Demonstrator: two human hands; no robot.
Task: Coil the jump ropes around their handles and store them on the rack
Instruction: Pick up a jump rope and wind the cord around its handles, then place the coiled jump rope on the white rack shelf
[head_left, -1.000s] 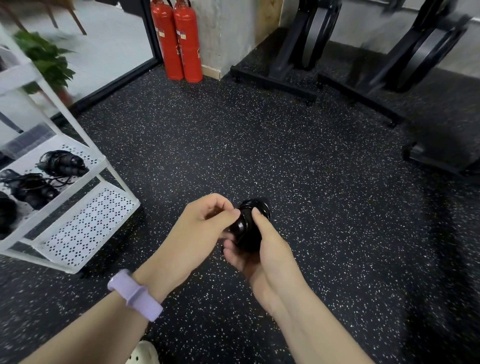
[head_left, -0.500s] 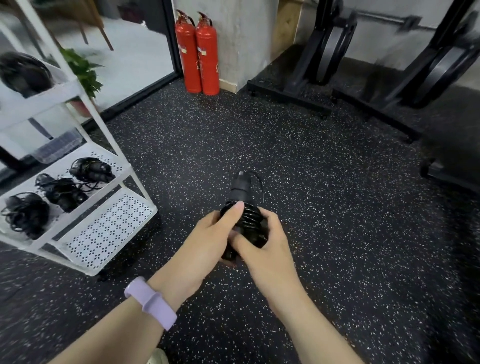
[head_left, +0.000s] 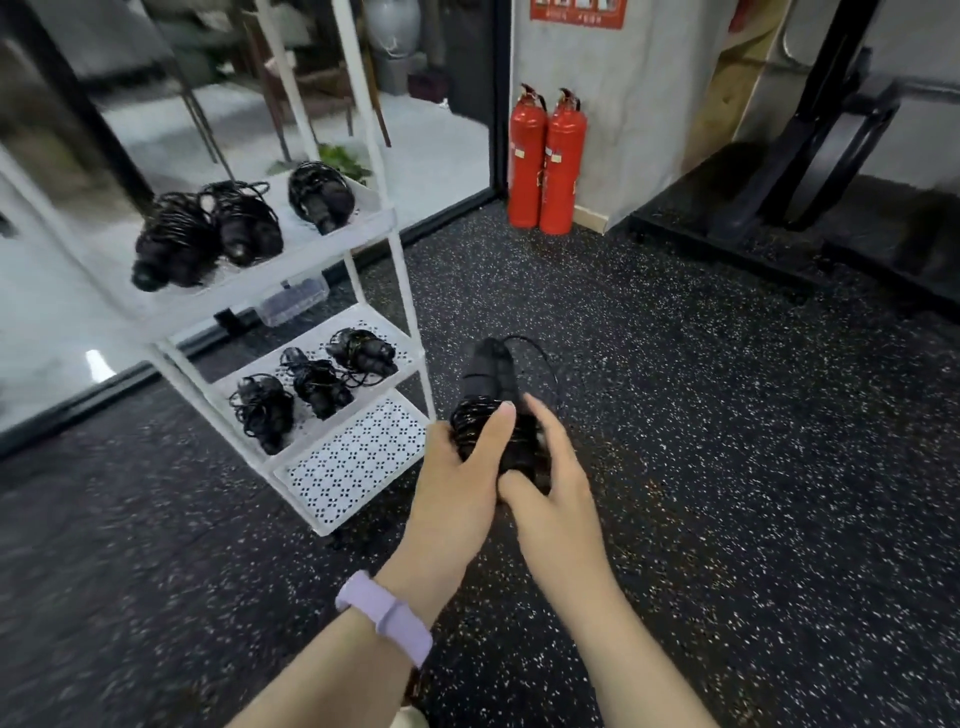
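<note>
Over a black speckled rubber gym floor (head_left: 727, 415), a black jump rope coiled around its paired handles (head_left: 491, 410) is held between both hands. The left hand (head_left: 457, 483) grips the coil with its thumb across the top, and the right hand (head_left: 550, 488) curls around the other side. A white perforated metal rack (head_left: 358, 462) with six coiled ropes stands just left.

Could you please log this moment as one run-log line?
stage: coiled, not stored | left hand: grips jump rope | right hand: holds it | rack: six bundles shelved
</note>
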